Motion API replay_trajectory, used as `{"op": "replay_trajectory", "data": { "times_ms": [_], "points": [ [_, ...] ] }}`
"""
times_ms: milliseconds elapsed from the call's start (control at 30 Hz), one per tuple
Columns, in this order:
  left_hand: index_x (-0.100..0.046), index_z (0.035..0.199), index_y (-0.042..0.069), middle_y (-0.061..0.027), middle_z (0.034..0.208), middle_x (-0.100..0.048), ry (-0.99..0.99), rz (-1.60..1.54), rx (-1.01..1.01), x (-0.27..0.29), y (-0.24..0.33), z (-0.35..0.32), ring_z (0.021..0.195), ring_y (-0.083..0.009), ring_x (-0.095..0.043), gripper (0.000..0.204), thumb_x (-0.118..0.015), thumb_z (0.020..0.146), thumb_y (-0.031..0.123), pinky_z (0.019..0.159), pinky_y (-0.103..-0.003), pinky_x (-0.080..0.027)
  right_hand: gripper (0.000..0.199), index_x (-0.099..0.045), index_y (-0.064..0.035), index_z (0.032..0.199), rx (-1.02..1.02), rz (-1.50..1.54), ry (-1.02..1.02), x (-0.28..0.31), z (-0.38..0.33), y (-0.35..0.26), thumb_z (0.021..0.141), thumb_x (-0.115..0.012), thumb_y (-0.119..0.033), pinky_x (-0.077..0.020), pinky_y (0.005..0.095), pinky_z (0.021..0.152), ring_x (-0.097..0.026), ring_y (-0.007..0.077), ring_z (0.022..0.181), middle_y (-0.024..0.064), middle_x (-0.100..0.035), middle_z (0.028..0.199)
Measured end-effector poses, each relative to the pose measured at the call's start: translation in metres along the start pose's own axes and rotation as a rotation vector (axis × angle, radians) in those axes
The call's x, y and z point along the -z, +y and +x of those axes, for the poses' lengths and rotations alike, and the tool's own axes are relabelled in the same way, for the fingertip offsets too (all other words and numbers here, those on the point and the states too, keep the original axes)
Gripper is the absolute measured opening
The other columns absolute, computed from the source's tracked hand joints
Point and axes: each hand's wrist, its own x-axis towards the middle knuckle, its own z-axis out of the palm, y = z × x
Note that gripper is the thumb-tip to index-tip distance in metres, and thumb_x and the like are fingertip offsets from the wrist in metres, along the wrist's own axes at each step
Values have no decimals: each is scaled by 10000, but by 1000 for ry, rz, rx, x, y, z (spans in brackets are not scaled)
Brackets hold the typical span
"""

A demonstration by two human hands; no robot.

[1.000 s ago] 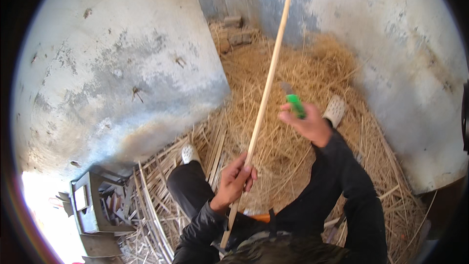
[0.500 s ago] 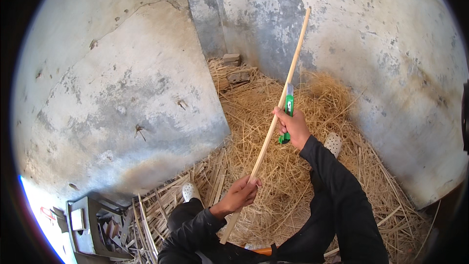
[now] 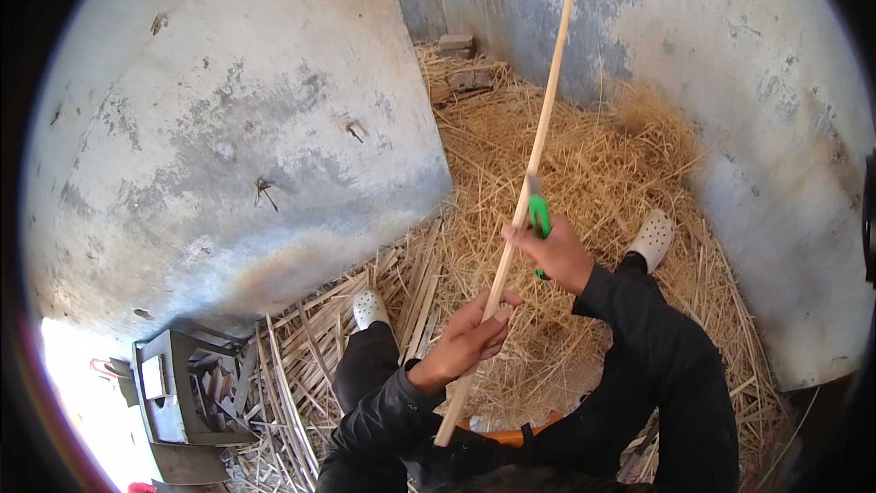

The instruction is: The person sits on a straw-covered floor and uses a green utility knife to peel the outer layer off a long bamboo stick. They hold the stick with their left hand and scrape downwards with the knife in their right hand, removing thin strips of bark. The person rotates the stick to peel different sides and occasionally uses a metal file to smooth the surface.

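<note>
A long, pale bamboo strip (image 3: 551,96) slants across the middle, its far end raised toward the back wall. Wrapped around its lower part, my left hand (image 3: 464,343) is closed. My right hand (image 3: 558,254) grips a green utility knife (image 3: 539,215), with the thumb pressed against the strip higher up. The knife's blade lies at the strip's right edge, slightly blurred; whether it cuts in cannot be made out. My right fingers are partly hidden behind the knife and strip.
Shavings (image 3: 584,164) heap on the floor between my feet in pale clogs (image 3: 653,239). Split strips (image 3: 315,356) lie at left beside a grey box-like frame (image 3: 169,402) holding scraps. Worn walls (image 3: 301,128) close in on both sides; bricks (image 3: 456,46) sit in the far corner.
The view has shifted, so the walls and floor appear higher and farther right or left. My hands are closer together along the strip, and the knife has tilted with its blade against the strip.
</note>
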Motion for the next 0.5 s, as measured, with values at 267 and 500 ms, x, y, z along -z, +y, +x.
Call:
{"op": "replay_trajectory", "data": {
  "times_ms": [267,500],
  "points": [
    [-420,1220,39,11,696,-423,-3,61,29,-9,-10,-11,529,-77,-409,316,-344,1048,293,491,-222,-375,248,-551,-58,814,-46,299,94,20,22,1,910,-668,-255,-283,232,405,-367,46,446,-43,-430,580],
    [-430,1193,76,42,652,-329,106,0,61,4,-7,-18,470,-46,-281,254,-362,1048,273,428,-198,-268,557,-530,-70,645,259,-632,101,26,9,-8,876,-584,-575,-300,322,396,-375,116,403,-17,-398,495]
  ]
}}
